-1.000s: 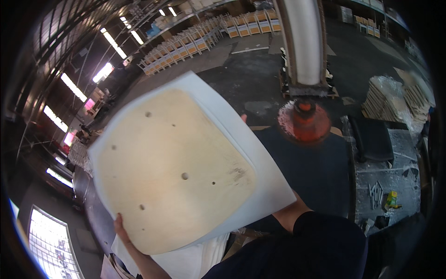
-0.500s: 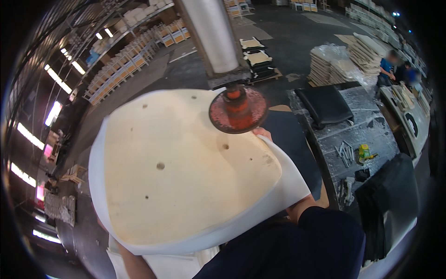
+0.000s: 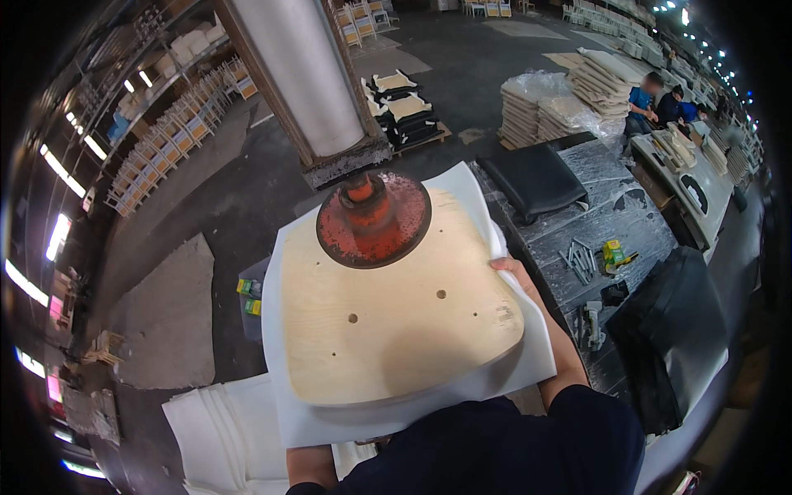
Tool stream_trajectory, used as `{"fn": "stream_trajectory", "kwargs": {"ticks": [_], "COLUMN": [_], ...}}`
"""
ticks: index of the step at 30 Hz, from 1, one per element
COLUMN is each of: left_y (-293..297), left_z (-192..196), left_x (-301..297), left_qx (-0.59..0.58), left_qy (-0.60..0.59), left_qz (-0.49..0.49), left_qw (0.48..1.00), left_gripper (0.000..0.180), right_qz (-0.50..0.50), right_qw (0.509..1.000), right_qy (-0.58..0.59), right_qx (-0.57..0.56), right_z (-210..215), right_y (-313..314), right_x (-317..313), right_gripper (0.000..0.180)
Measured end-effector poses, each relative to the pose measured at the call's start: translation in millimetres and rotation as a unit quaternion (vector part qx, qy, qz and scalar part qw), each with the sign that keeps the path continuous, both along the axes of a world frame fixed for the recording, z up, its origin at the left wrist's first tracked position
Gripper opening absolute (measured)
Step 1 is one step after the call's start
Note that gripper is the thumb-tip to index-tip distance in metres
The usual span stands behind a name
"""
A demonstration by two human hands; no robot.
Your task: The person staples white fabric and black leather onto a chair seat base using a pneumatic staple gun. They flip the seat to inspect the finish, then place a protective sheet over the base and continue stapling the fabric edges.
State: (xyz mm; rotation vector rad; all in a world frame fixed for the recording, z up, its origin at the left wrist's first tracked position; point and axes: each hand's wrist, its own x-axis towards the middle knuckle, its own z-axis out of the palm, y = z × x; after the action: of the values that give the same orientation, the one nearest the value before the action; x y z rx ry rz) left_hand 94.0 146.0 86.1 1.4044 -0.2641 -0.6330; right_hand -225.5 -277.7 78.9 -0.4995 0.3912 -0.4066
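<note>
A pale wooden seat panel [image 3: 396, 330] with several drilled holes lies face up on a white, foam-like sheet [image 3: 511, 375], whose edges stick out around it. Over the panel's far part stands a worn red round press plate [image 3: 375, 235]; whether it touches the wood I cannot tell. My right hand [image 3: 513, 272] is closed on the sheet's right edge beside the panel, thumb side up. Of my left arm only the forearm [image 3: 312, 469] shows at the lower edge; the hand is hidden beneath the sheet and panel.
More white sheets [image 3: 219, 429] are stacked at lower left. On the right, a dark workbench [image 3: 561, 239] holds a black cushion [image 3: 535, 180], bolts [image 3: 580, 260] and black covers [image 3: 660, 355]. A metal column [image 3: 301, 74] rises ahead. Several people [image 3: 643, 103] sit at a far-right table.
The panel has swung round and come lower, and the sheet now spreads flatter around it. My right hand has come from beside the plate to the right edge. The view has shifted too.
</note>
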Motion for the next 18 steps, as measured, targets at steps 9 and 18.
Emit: {"fn": "stream_trajectory", "kwargs": {"ticks": [9, 18], "left_y": [-34, -40], "left_z": [-43, -53], "left_x": [19, 23], "left_qx": [0.057, 0.093], "left_qy": [-0.031, -0.049], "left_qz": [-0.021, -0.032], "left_qw": [0.998, 0.994], "left_gripper": [0.063, 0.058], "right_qz": [-0.015, -0.014], "right_qw": [0.994, 0.986], "right_qy": [0.084, 0.128], "right_qx": [-0.062, -0.101], "right_z": [-28, -39], "right_y": [-28, -37], "right_x": [-11, -6], "right_gripper": [0.064, 0.068]}}
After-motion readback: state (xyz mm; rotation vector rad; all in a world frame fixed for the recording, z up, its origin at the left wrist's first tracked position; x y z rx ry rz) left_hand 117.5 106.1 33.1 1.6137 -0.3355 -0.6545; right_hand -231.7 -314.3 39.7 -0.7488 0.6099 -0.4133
